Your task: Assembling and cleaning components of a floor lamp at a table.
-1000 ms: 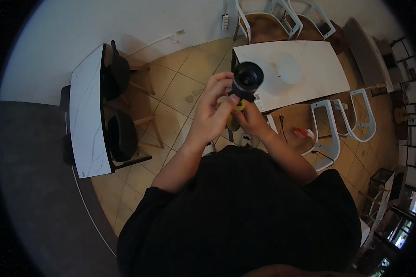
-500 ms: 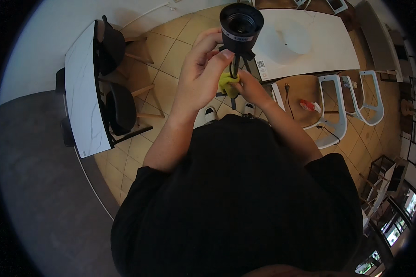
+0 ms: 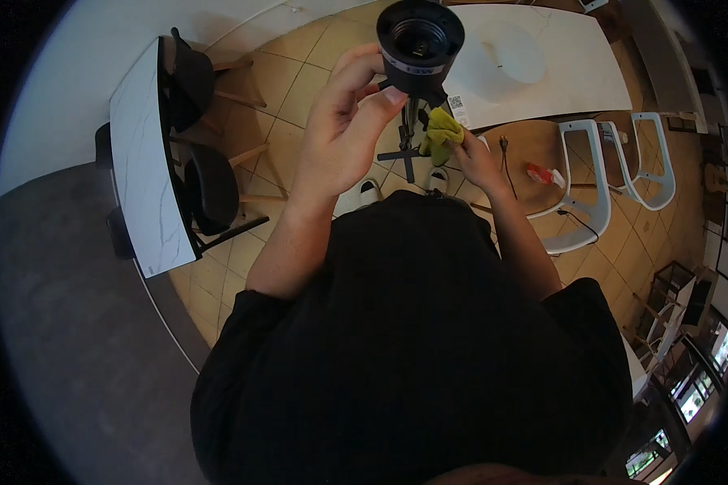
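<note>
A black cylindrical head (image 3: 421,36) with a ringed, hollow opening points up toward me, a pale label band round its side. It looks like a lamp head on a dark pole (image 3: 410,117), with a crossed foot (image 3: 404,155) lower down. My left hand (image 3: 344,133) is closed on the left side of this head, thumb at its lower edge. My right hand (image 3: 479,164) grips a crumpled yellow-green cloth (image 3: 442,137) just right of the pole, apart from it. Some of the right fingers are hidden behind the cloth.
A white marbled table (image 3: 141,153) with dark chairs (image 3: 210,190) stands at left. Another white table (image 3: 574,69) is at the far right. Near it, a brown-seated chair (image 3: 530,137) with a white frame carries a cable (image 3: 504,158) and a red packet (image 3: 544,174).
My right hand has drawn the cloth off the pole and away to the right. My left hand keeps its hold on the black head, which has shifted slightly.
</note>
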